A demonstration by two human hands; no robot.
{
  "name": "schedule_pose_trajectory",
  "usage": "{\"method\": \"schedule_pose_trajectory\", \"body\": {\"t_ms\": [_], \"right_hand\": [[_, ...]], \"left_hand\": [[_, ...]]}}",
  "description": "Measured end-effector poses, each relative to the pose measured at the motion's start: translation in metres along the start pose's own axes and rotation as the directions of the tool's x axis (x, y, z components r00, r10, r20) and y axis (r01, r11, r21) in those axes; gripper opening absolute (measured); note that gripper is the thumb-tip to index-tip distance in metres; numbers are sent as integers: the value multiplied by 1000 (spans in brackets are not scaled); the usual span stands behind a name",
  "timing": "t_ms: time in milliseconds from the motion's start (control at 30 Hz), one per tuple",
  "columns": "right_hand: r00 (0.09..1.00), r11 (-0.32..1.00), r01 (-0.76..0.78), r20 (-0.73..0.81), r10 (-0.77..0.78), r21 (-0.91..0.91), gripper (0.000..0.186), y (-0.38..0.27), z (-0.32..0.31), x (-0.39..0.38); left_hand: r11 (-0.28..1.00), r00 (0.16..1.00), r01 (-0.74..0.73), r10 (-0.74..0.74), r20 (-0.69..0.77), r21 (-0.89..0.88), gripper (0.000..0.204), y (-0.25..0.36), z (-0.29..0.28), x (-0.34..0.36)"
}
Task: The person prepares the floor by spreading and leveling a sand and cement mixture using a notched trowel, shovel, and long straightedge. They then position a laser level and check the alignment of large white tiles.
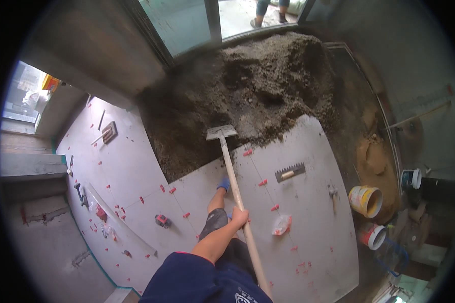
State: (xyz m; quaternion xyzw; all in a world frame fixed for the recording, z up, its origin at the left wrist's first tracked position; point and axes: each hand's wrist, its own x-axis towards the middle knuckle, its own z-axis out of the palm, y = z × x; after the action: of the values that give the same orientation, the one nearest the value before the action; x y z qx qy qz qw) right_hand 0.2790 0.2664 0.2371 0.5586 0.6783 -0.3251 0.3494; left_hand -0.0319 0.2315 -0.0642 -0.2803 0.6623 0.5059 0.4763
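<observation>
Bare grey-walled room point(414, 55), floor split between large pale tiles point(313, 151) and a rough heap of dark, crumbly mix point(273, 76). Main item is a long-handled hoe point(232, 179), lying across the middle of the view: blade at the near edge of the heap, shaft running down over the tiles and out past the lower edge. Shaft is pale wood, round, straight, plain. Blade point(221, 132) is wide, flat and roughly rectangular, light grey with a smeared, dusty look, set crosswise at the shaft's end.

Left hand point(240, 217) is on the shaft partway down, fingers wrapped round the wood. Right hand is out of frame, so can't tell what its fingers are doing. Wearer's blue-shod foot point(223, 185) is just left of the shaft.

Right of the shaft, on the tiles: notched trowel point(290, 173) with wooden grip, clear bag point(282, 225) with red bits, then a hammer point(333, 199). Left side: red-and-black device point(163, 220), float point(109, 132) near the heap's left side, long pale strip point(121, 219). Small red clips point(162, 188) dot the tile joints.

Far right: tan sand point(371, 156), yellow bucket point(359, 201), red-and-white bucket point(373, 236). Beyond the heap, another person's lower legs point(260, 11) show past the glass door point(187, 30).
</observation>
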Motion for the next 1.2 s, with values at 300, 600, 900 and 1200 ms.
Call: {"method": "schedule_pose_trajectory", "body": {"t_ms": [300,600,900,1200], "right_hand": [[979,985,-153,-146,141,-75,36,66,-17,-77],[939,891,-314,-243,242,-329,34,148,-73,-167],[932,906,-78,-353,-82,-417,16,97,-78,-150],[947,860,-71,-306,-101,-505,23,58,-154,-157]], "left_hand": [[991,998,39,-33,-47,126,53,-56,14,-60],[956,961,252,-229,155,-150,12,-73,50,-92],[951,974,206,-176,146,-230,13,-38,41,-62],[816,928,373,-338,159,-442,9,-50,24,-107]]}}
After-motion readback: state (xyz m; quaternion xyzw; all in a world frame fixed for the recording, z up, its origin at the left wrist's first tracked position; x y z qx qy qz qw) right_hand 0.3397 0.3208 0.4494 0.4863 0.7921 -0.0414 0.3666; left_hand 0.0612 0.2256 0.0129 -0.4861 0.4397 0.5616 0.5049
